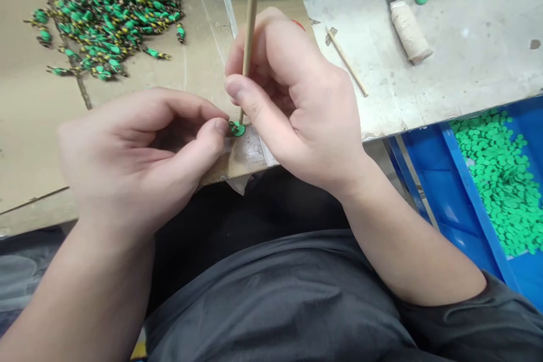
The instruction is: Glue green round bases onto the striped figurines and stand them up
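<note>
1. A blue crate (pixel 424 181) of green discs (pixel 500 181) is seen beside the table (pixel 436 73).
2. A wooden stick (pixel 253 22) is grasped upright by the right hand (pixel 292 102).
3. A small green disc (pixel 237 129) is pinched by the left hand (pixel 139 158) above the cardboard edge (pixel 241 161), touched by the stick's tip.

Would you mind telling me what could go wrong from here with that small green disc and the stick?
The small green disc is pinched by the left hand close to the edge of a cardboard sheet, so if it slips it might drop off the edge and be lost. The wooden stick in the right hand meets the disc right beside the left fingers, so a skid could jab them.
</note>
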The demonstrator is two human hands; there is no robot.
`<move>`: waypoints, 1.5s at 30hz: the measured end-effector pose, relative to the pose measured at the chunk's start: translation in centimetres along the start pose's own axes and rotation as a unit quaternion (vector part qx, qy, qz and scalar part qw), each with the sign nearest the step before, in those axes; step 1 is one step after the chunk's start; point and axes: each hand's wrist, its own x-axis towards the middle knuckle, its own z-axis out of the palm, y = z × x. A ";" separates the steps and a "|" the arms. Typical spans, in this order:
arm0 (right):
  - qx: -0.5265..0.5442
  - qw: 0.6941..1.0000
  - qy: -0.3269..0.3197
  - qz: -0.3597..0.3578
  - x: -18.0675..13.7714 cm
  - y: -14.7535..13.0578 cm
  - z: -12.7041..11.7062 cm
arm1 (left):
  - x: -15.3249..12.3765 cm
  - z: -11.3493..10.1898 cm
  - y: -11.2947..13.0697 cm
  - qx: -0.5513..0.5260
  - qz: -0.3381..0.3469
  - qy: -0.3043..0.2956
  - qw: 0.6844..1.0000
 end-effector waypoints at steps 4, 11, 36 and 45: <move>0.025 0.999 -0.006 0.027 0.1 -0.9 -0.6 | -0.1 -0.1 0.1 0.001 -0.005 -0.002 1.000; 0.023 1.000 -0.003 -0.002 0.0 -1.1 -0.3 | 0.1 -0.1 0.0 0.005 0.010 -0.003 1.000; 0.033 0.998 -0.020 -0.050 -0.1 -0.2 0.1 | 0.3 -0.3 0.4 0.021 0.031 -0.015 0.999; 0.096 0.992 0.080 -0.007 -1.3 -0.8 -0.1 | 0.7 -0.1 0.1 -0.044 0.020 -0.009 0.999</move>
